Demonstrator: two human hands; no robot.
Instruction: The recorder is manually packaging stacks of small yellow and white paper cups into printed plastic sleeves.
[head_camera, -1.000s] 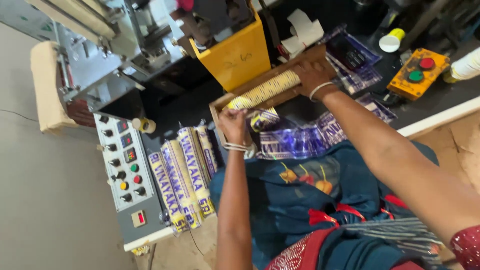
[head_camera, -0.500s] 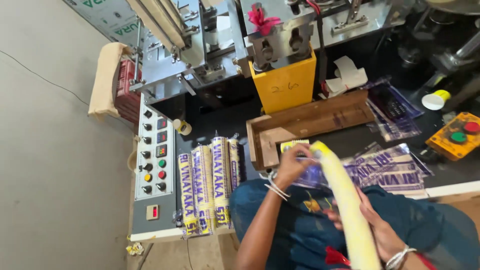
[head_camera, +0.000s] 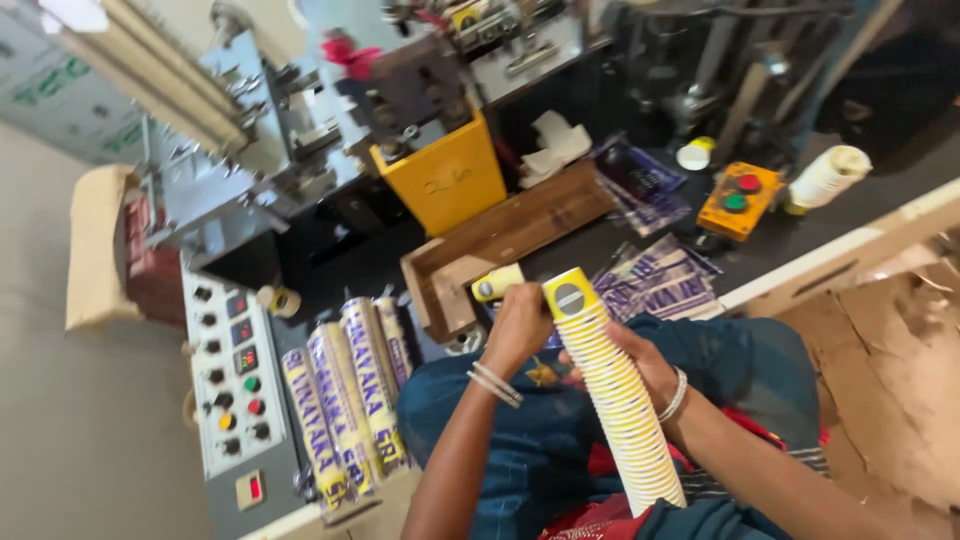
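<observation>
Cup stack (head_camera: 612, 390) raised upright; right fingers (head_camera: 640, 345) wrap it (closed).

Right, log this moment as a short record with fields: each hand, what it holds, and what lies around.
left hand: closed around the top of a short stack of cups, over the wooden tray
right hand: supports a long stack of paper cups, tilted, bases up
wrapped cup stacks: several, side by side, beside the control panel
yellow bin: behind the tray
button box: orange, red and green buttons

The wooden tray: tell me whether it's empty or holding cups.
Holding cups: a short cup stack lies inside the wooden tray, beside the left hand.
</observation>
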